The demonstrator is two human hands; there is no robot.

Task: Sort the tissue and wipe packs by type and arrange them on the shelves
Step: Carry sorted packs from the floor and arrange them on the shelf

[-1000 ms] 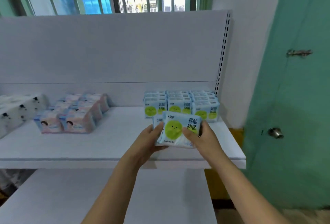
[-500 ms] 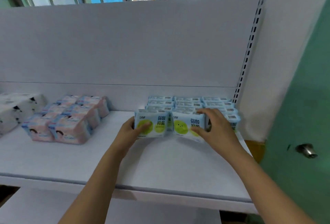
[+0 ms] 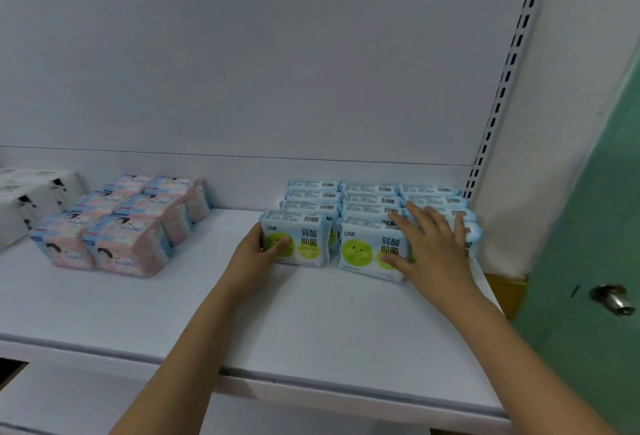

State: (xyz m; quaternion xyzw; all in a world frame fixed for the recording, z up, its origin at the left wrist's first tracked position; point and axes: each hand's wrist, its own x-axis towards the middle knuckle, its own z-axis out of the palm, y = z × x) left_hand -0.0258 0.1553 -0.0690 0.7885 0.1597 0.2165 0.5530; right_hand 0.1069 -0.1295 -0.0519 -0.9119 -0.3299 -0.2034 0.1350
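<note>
Several blue wipe packs with green faces stand in three rows at the right end of the white shelf point(image 3: 311, 317). My left hand point(image 3: 258, 254) grips the front left blue pack point(image 3: 304, 240), thumb on its face. My right hand point(image 3: 433, 247) lies with spread, straight fingers against the front middle blue pack point(image 3: 367, 247) and the row to its right. Pink tissue packs point(image 3: 121, 223) stand in two rows further left on the same shelf.
White packs with black marks point(image 3: 27, 199) sit at the shelf's far left. The white back panel point(image 3: 277, 71) rises behind. A green door with a metal knob point(image 3: 613, 299) is on the right. A lower shelf point(image 3: 69, 400) shows below.
The two blue packs, first held in the air, now stand at the front of their rows, further apart. My right hand has opened and spread over the packs. The camera has come closer.
</note>
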